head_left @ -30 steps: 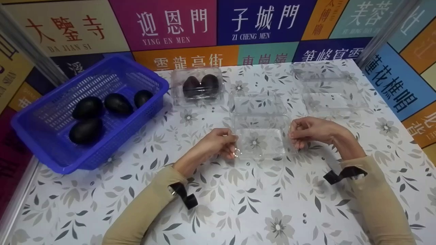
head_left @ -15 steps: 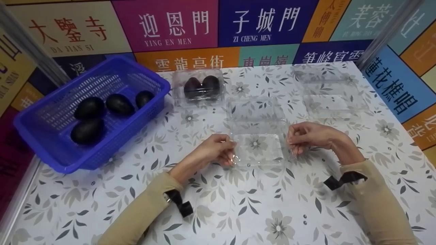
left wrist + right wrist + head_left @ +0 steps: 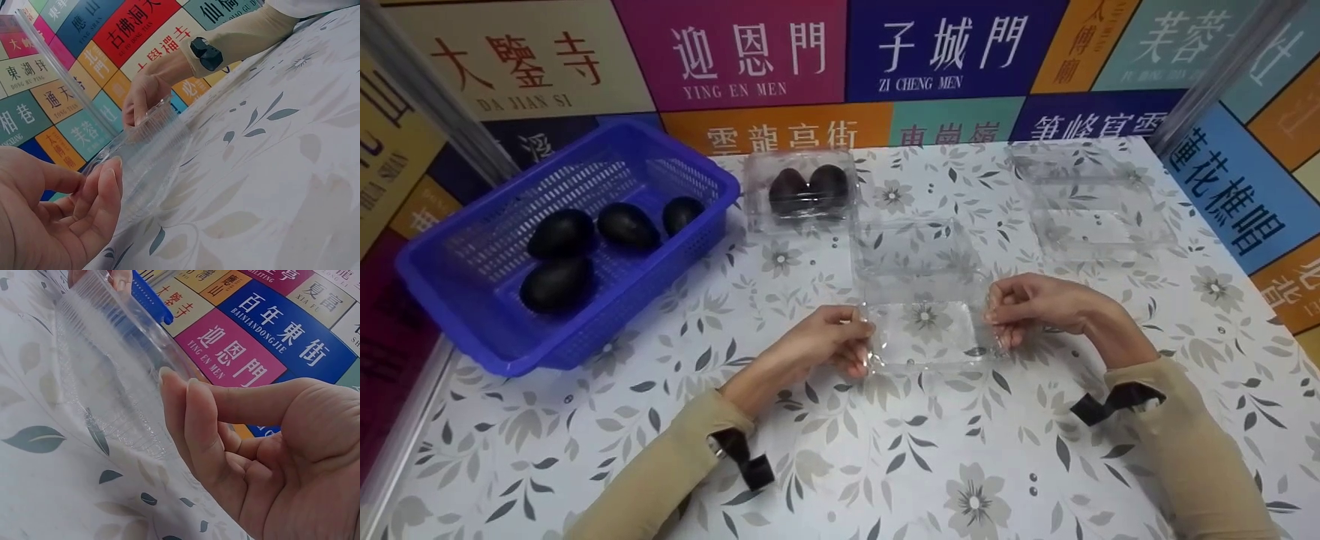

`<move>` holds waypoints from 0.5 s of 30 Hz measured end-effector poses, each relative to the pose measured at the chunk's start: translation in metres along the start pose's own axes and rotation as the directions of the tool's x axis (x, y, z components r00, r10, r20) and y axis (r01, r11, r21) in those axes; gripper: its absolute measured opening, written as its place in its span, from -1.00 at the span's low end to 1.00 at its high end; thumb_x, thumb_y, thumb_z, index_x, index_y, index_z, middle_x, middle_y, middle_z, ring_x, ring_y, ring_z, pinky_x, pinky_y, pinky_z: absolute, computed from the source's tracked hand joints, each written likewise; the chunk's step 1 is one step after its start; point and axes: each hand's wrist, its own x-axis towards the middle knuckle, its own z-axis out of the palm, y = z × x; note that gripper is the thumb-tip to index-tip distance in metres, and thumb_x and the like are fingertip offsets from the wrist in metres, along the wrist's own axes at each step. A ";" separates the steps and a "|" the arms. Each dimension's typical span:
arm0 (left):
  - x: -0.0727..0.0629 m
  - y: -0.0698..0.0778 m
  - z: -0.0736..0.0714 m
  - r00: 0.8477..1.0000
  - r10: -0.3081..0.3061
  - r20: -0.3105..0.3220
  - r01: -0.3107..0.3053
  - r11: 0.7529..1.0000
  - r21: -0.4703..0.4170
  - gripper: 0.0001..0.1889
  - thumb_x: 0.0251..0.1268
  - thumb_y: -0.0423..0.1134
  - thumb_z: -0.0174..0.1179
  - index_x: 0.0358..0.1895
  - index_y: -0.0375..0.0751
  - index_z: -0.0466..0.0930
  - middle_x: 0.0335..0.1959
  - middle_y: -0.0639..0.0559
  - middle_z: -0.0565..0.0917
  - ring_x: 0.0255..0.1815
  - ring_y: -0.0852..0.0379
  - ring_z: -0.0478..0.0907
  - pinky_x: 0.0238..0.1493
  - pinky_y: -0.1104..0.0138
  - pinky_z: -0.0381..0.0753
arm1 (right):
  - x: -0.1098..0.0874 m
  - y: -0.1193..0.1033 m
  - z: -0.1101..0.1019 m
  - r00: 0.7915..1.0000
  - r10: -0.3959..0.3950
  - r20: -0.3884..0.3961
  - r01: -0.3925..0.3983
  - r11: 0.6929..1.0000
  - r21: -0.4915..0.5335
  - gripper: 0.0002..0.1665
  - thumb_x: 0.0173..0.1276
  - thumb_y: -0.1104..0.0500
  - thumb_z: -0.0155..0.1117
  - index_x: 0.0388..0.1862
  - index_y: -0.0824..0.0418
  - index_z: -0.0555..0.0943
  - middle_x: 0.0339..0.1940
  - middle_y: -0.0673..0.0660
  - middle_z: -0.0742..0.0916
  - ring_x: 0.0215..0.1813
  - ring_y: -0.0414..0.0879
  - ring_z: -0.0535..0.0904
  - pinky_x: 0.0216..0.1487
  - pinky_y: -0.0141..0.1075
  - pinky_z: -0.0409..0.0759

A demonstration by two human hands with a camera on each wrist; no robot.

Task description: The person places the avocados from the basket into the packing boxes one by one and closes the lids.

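A clear plastic clamshell box (image 3: 922, 330) lies unfolded on the flowered tablecloth, its lid (image 3: 911, 244) spread toward the back wall. My left hand (image 3: 836, 341) pinches the box's left rim between thumb and fingers. At the opposite side, my right hand (image 3: 1031, 311) pinches the right rim with bent fingers. In the left wrist view the ridged side wall (image 3: 149, 163) stretches between both hands. The right wrist view shows thumb and fingertips (image 3: 194, 391) right at the box's edge. Nothing lies inside the box.
At the left stands a blue basket (image 3: 660, 289) with several dark, egg-shaped items (image 3: 561, 234). Behind the box, another clear box (image 3: 754, 214) holds two such items. A further unfolded clear box (image 3: 1095, 225) lies at the back right. Printed panels (image 3: 750, 52) wall the table.
Both hands and the unfolded box have moved slightly toward the person, and the lid has swung a little left. The basket and the other boxes have stayed put.
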 end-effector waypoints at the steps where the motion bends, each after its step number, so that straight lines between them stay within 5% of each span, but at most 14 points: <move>1: -0.001 0.000 -0.001 1.000 0.003 0.003 -0.003 1.000 0.001 -0.81 0.50 -0.37 0.09 -0.39 -0.25 0.45 -0.59 -0.04 0.61 -0.63 0.14 0.61 -0.53 0.35 0.67 | 0.001 0.000 0.001 1.000 -0.004 0.003 0.004 1.000 0.001 -0.91 0.50 0.38 0.18 -0.27 0.29 0.53 -0.44 0.08 0.74 -0.43 -0.14 0.72 -0.37 -0.33 0.71; 15: -0.019 -0.005 -0.015 1.000 -0.005 0.014 0.005 1.000 -0.001 -0.83 0.50 -0.33 0.09 -0.35 -0.24 0.46 -0.57 -0.05 0.62 -0.62 0.12 0.63 -0.51 0.32 0.69 | 0.013 -0.001 0.017 1.000 0.001 0.004 -0.001 1.000 0.023 -0.86 0.49 0.37 0.20 -0.32 0.24 0.53 -0.46 0.07 0.73 -0.45 -0.16 0.70 -0.39 -0.36 0.69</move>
